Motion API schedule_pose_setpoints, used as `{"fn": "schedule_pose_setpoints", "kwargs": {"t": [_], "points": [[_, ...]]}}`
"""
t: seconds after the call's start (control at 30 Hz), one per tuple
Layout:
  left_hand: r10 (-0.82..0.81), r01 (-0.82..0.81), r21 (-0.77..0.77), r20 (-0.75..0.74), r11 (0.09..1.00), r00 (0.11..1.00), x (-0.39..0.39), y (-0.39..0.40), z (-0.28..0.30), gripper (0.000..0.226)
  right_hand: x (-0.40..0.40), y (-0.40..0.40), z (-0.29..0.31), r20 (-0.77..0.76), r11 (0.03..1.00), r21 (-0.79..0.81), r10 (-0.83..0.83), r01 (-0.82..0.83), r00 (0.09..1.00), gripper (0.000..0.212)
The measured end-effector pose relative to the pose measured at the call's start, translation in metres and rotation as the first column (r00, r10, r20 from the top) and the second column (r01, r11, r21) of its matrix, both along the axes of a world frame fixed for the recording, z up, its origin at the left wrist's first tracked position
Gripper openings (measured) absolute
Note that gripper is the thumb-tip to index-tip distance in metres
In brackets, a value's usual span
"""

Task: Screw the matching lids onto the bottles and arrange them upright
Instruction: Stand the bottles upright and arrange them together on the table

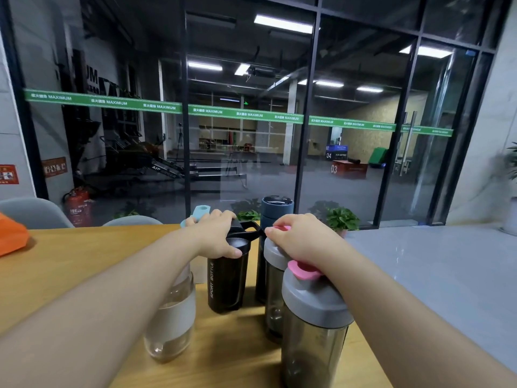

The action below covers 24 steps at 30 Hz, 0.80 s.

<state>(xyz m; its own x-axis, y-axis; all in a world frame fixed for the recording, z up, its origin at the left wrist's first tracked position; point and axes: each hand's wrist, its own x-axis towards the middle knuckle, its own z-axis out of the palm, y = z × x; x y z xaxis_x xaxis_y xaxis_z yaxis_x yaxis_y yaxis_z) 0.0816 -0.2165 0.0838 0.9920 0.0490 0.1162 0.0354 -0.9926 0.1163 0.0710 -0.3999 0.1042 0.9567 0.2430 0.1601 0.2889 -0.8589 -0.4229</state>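
Several bottles stand upright on the wooden table. My left hand grips the black lid of the black sport bottle at the centre. My right hand rests over the grey lid of a smoky bottle with a pink cap. A second grey-lidded smoky bottle with a pink flip cap stands nearest me. A clear bottle with a white band is partly hidden under my left forearm. A light blue lid handle shows behind my left hand. A dark blue bottle stands behind.
An orange object lies at the table's left edge. Two grey chair backs stand behind the table. The table's right edge drops to a grey floor. Potted plants and a glass wall lie beyond.
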Motion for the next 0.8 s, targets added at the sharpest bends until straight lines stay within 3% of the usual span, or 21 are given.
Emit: {"fn": "schedule_pose_setpoints", "kwargs": {"t": [0.27, 0.6, 0.7, 0.8], "points": [[-0.007, 0.008, 0.050, -0.022, 0.999, 1.000, 0.001, 0.005, 0.001, 0.085, -0.010, -0.002, 0.003, 0.008, 0.999, -0.017, -0.046, 0.046, 0.999, 0.076], [0.023, -0.017, 0.107, -0.053, 0.994, 0.998, -0.001, 0.009, -0.001, 0.098, -0.014, -0.001, 0.004, 0.005, 0.998, -0.031, -0.054, 0.055, 0.999, 0.073], [0.019, -0.018, 0.007, -0.040, 1.000, 0.999, -0.003, 0.015, 0.008, 0.105, -0.013, -0.001, 0.004, 0.003, 0.997, -0.055, -0.056, 0.056, 0.998, 0.072], [0.110, -0.082, -0.192, 0.139, 0.978, 0.984, 0.004, 0.030, 0.020, 0.083, -0.012, 0.000, 0.003, 0.006, 0.994, -0.089, -0.056, 0.056, 0.998, 0.070]]}}
